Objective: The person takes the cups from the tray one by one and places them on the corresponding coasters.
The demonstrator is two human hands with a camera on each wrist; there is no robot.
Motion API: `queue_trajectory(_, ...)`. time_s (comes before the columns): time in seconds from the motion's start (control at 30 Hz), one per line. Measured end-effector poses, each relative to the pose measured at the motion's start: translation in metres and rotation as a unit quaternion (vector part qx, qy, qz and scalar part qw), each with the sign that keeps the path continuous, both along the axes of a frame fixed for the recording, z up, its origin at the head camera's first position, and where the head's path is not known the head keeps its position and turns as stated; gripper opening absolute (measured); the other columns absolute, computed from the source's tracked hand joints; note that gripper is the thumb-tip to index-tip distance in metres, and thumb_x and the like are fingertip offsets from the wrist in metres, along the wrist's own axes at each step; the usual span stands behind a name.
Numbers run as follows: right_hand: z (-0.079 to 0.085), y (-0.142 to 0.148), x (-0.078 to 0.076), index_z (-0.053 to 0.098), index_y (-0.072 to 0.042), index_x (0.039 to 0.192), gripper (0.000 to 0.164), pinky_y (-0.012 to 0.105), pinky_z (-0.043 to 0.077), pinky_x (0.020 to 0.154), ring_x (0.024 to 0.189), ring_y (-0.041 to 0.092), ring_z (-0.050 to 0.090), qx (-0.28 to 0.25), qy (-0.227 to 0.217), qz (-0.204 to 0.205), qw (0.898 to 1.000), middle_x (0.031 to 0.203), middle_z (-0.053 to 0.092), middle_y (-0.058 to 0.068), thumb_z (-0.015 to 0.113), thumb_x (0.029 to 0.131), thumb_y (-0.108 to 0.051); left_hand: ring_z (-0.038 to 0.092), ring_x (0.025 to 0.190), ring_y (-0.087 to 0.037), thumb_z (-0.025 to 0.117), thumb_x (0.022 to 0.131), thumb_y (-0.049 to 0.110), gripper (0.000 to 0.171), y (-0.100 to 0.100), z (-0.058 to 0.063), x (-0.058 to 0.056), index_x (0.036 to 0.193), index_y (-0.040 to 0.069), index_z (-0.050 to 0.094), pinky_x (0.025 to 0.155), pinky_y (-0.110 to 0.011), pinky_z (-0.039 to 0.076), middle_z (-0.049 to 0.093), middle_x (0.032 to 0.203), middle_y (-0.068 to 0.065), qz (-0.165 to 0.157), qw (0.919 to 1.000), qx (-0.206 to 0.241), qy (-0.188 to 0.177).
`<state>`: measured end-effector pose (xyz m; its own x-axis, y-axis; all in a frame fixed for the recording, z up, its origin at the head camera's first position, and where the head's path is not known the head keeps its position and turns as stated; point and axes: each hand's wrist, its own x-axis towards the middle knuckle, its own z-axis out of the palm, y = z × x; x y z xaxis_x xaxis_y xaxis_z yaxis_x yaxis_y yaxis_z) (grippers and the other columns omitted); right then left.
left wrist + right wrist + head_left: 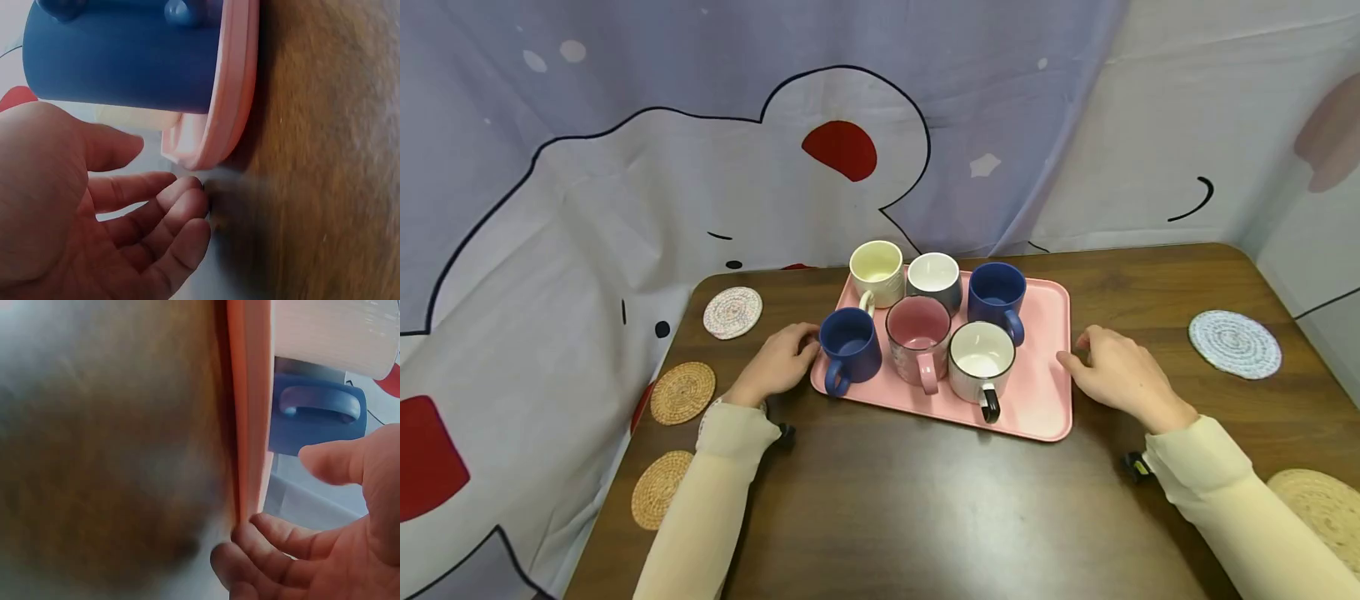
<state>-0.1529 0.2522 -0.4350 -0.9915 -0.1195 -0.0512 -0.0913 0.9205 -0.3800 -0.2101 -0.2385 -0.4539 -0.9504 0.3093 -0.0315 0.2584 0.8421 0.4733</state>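
Note:
A pink tray (1041, 367) lies on the table and carries several mugs. At its left end stands a blue mug (852, 354); beside it are a pink mug (919, 342) and a white mug with a black handle (982, 375). Behind them are a cream mug (880, 279), a white-and-grey cup (936, 287) and a second blue mug (995, 300). My left hand (782, 358) is at the tray's left end, loosely bent fingers just off the rim in the left wrist view. At the right end, my right hand (1116, 371) has its fingertips right at the tray's edge, thumb apart.
Woven straw coasters (682, 392) lie along the left side of the brown table (917, 508), with a pale round coaster (732, 312) behind them. On the right are a bluish-white coaster (1235, 344) and a straw mat (1318, 508). A patterned curtain (700, 192) hangs behind.

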Motion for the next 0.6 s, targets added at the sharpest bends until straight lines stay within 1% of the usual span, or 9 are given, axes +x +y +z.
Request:
queue_trajectory(0.1, -0.002, 0.0, 0.002, 0.059, -0.005, 0.096, 0.042, 0.033, 0.038, 0.054, 0.064, 0.021, 0.053, -0.007, -0.049, 0.0, 0.999, 0.071, 0.058, 0.006, 0.057, 0.092, -0.047, 0.059, 0.1, -0.024, 0.047, 0.099, 0.025, 0.036, 0.002, -0.001, -0.003, 0.129, 0.007, 0.056, 0.091, -0.043, 0.048, 0.063, 0.115, -0.011, 0.001, 0.9995, 0.022, -0.022)
queue_trajectory(0.17, -0.004, 0.0, 0.004, 0.059, -0.008, 0.09, 0.037, 0.031, 0.036, 0.053, 0.061, 0.019, 0.05, -0.012, -0.067, 0.009, 0.998, 0.067, 0.055, 0.003, 0.056, 0.093, -0.044, 0.058, 0.092, -0.023, 0.048, 0.099, 0.024, 0.034, 0.003, -0.002, -0.004, 0.127, 0.007, 0.057, 0.085, -0.039, 0.048, 0.064, 0.108, -0.009, 0.005, 0.9989, 0.035, -0.033)
queue_trajectory(0.27, -0.006, -0.001, 0.005, 0.058, -0.01, 0.083, 0.031, 0.03, 0.034, 0.051, 0.059, 0.018, 0.048, -0.017, -0.072, 0.02, 0.997, 0.063, 0.051, 0.002, 0.057, 0.093, -0.039, 0.056, 0.082, -0.02, 0.05, 0.097, 0.021, 0.03, 0.003, -0.003, -0.007, 0.123, 0.008, 0.058, 0.076, -0.034, 0.045, 0.063, 0.097, -0.006, 0.012, 0.9982, 0.045, -0.039)
queue_trajectory(0.37, -0.007, -0.003, 0.006, 0.057, -0.009, 0.082, 0.028, 0.03, 0.034, 0.051, 0.058, 0.018, 0.047, -0.022, -0.073, 0.022, 0.997, 0.063, 0.051, 0.002, 0.058, 0.093, -0.035, 0.054, 0.076, -0.018, 0.053, 0.094, 0.019, 0.027, 0.003, -0.005, -0.009, 0.118, 0.009, 0.059, 0.071, -0.03, 0.043, 0.061, 0.09, -0.005, 0.016, 0.9978, 0.051, -0.039)
queue_trajectory(0.5, -0.01, -0.003, 0.008, 0.057, -0.009, 0.081, 0.024, 0.03, 0.034, 0.051, 0.058, 0.018, 0.047, -0.023, -0.082, 0.029, 0.996, 0.064, 0.051, 0.002, 0.058, 0.092, -0.03, 0.054, 0.075, -0.017, 0.059, 0.092, 0.016, 0.025, 0.004, -0.008, -0.009, 0.116, 0.009, 0.058, 0.068, -0.029, 0.043, 0.06, 0.088, -0.006, 0.011, 0.9971, 0.06, -0.045)
queue_trajectory(0.6, -0.012, -0.004, 0.008, 0.055, -0.009, 0.078, 0.024, 0.03, 0.033, 0.051, 0.057, 0.017, 0.046, -0.023, -0.084, 0.034, 0.996, 0.063, 0.049, 0.002, 0.057, 0.093, -0.028, 0.054, 0.075, -0.018, 0.061, 0.091, 0.015, 0.025, 0.004, -0.008, -0.011, 0.115, 0.009, 0.057, 0.068, -0.029, 0.044, 0.06, 0.088, -0.006, 0.006, 0.9973, 0.058, -0.044)
